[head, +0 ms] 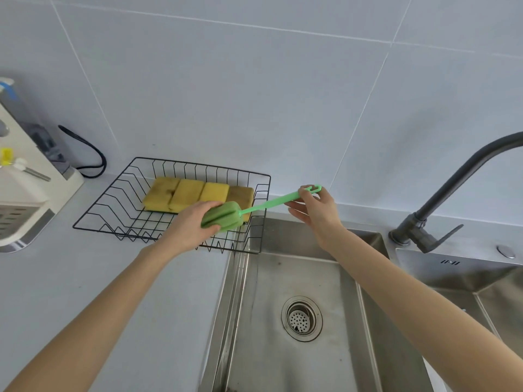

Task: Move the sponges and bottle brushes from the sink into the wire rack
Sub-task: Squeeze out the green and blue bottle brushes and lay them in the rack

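Note:
A green bottle brush [266, 204] with a foam head and a long plastic handle hangs over the right side of the black wire rack [93, 210]. My left hand [192, 224] grips its foam head. My right hand [314, 210] pinches the handle near its loop end, above the rack's right rim. Several yellow sponges [195, 193] lie side by side inside the rack toward its back. The steel sink [283, 363] below my arms holds nothing visible but its drain.
A dark grey tap [452, 182] rises at the right behind a second basin [498, 290]. A white appliance [25, 193] with a black cable [93, 154] stands on the grey counter at the left. A tiled wall runs behind.

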A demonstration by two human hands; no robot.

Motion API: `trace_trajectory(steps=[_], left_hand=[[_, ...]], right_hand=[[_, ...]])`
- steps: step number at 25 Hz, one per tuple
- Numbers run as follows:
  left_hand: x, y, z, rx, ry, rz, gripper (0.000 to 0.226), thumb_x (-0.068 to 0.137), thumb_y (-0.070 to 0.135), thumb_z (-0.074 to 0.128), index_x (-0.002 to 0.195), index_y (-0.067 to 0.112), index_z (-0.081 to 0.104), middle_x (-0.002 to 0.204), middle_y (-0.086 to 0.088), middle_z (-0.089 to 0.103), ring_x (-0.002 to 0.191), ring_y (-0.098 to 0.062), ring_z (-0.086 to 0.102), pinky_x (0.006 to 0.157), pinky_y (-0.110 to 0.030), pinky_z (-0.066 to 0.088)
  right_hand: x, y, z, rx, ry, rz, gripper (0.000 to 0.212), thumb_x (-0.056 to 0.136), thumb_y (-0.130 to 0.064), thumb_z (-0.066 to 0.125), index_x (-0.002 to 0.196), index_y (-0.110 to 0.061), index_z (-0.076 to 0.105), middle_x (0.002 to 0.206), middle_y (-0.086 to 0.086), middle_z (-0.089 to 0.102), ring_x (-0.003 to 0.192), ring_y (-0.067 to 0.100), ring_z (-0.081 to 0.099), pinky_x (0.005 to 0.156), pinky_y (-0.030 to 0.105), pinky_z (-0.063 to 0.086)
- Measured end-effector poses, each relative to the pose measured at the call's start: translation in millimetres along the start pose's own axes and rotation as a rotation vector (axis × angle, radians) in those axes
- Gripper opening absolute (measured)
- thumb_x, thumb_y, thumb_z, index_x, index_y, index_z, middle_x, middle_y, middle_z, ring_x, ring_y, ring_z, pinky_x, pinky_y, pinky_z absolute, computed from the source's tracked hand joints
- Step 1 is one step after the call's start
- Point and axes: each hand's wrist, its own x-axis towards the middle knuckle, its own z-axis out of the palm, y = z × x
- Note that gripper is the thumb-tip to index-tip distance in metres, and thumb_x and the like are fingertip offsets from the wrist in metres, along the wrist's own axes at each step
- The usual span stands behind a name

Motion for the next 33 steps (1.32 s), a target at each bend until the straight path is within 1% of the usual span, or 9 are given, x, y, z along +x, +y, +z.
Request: trace_trajectory(steps=[6,10,14,20,22,25,26,29,33], left_hand=[[31.9,-23.4,17.9,0.040,-0.054,-0.088,0.055,0.081,0.014,0.063,0.132,0.013,0.043,0.132,-0.011,0.052,0.118,-0.026,0.048,0.099,-0.036,0.037],[47.7,-34.3,31.7,-0.008,-0.120,-0.136,0.055,0.081,0.012,0.063,0.132,0.012,0.043,0.131,-0.013,0.051,0.119,-0.028,0.047,0.100,-0.037,0.035],[58.0,-46.0,40.8,0.008,-0.155,-0.191,0.058,0.080,0.011,0.064,0.133,0.010,0.041,0.135,-0.013,0.048,0.122,-0.028,0.045,0.103,-0.038,0.035],[65.9,-46.5,50.2,0.042,-0.200,-0.258,0.059,0.081,0.011,0.062,0.134,0.009,0.037,0.135,-0.015,0.046,0.120,-0.030,0.046,0.101,-0.040,0.036],[68.3,-43.2,52.5,0.079,-0.211,-0.281,0.059,0.081,0.010,0.060,0.135,0.008,0.036,0.134,-0.017,0.044,0.120,-0.032,0.045,0.103,-0.041,0.037],[65.1,-40.5,55.2,0.143,-0.227,-0.314,0.065,0.080,0.014,0.060,0.138,0.011,0.031,0.139,-0.018,0.037,0.125,-0.035,0.039,0.107,-0.045,0.033],[62.6,-39.7,55.0,0.161,-0.226,-0.328,0.067,0.080,0.016,0.060,0.139,0.012,0.029,0.141,-0.016,0.035,0.126,-0.035,0.037,0.107,-0.046,0.032],[56.4,-33.6,49.0,0.190,-0.203,-0.346,0.069,0.079,0.023,0.061,0.139,0.016,0.028,0.142,-0.014,0.034,0.128,-0.035,0.035,0.106,-0.046,0.030],[49.9,-16.0,36.1,0.165,-0.188,-0.299,0.068,0.081,0.025,0.061,0.139,0.013,0.027,0.141,-0.014,0.037,0.127,-0.031,0.039,0.105,-0.045,0.034]], right_hand=[[31.8,14.8,6.7,-0.091,0.018,0.027,0.009,0.095,-0.012,0.046,0.100,-0.011,0.053,0.081,0.001,0.061,0.069,0.012,0.067,0.053,0.015,0.057],[53.7,29.8,1.6,-0.166,0.046,0.050,0.010,0.095,-0.012,0.045,0.101,-0.010,0.053,0.083,0.000,0.059,0.070,0.012,0.066,0.062,0.019,0.057],[64.6,47.6,-0.1,-0.233,0.032,0.075,0.008,0.094,-0.010,0.047,0.098,-0.011,0.054,0.079,-0.002,0.061,0.069,0.010,0.066,0.058,0.014,0.056],[72.9,57.9,-4.9,-0.334,0.029,0.076,0.009,0.094,-0.008,0.046,0.100,-0.012,0.052,0.080,-0.002,0.063,0.068,0.007,0.066,0.059,0.015,0.055],[72.9,59.8,-5.1,-0.352,0.037,0.082,0.011,0.094,-0.008,0.046,0.103,-0.011,0.052,0.085,0.002,0.063,0.070,0.011,0.066,0.062,0.018,0.055],[72.3,58.1,-6.3,-0.446,0.066,0.074,0.024,0.093,-0.011,0.047,0.116,-0.007,0.053,0.095,0.006,0.063,0.092,0.024,0.067,0.079,0.032,0.056],[71.6,56.2,-7.7,-0.489,0.074,0.063,0.027,0.092,-0.013,0.048,0.118,-0.007,0.053,0.099,0.006,0.063,0.095,0.025,0.065,0.081,0.035,0.055],[66.2,48.6,-13.8,-0.552,0.089,0.029,0.033,0.092,-0.018,0.049,0.123,-0.010,0.053,0.107,0.004,0.061,0.084,0.017,0.055,0.063,0.022,0.044],[52.8,39.8,-22.9,-0.606,0.055,0.014,0.040,0.092,-0.020,0.049,0.132,-0.013,0.046,0.128,0.004,0.059,0.104,0.018,0.053,0.083,0.025,0.038]])
